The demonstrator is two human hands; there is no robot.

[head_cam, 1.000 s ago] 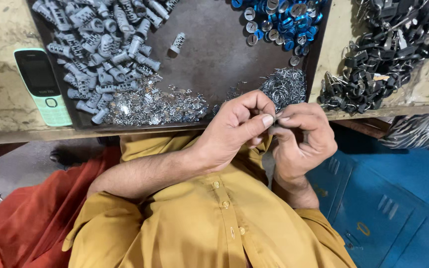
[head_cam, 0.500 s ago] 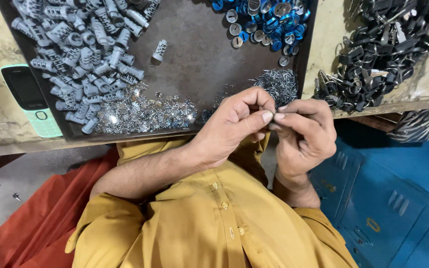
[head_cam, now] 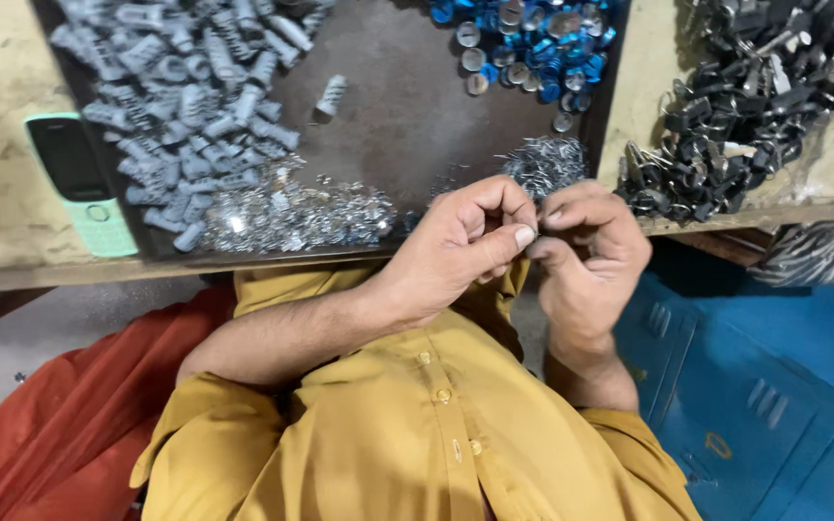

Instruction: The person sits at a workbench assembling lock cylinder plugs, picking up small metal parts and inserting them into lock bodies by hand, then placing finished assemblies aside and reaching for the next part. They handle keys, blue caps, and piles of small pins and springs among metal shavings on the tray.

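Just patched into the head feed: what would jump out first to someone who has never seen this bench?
The two hands meet just below the bench edge, left hand and right hand pinching together over something too small to make out. Behind them a dark tray holds a heap of grey ribbed parts at its left and bright blue caps at its top right. A green phone lies left of the tray, and black metal pieces pile up at right.
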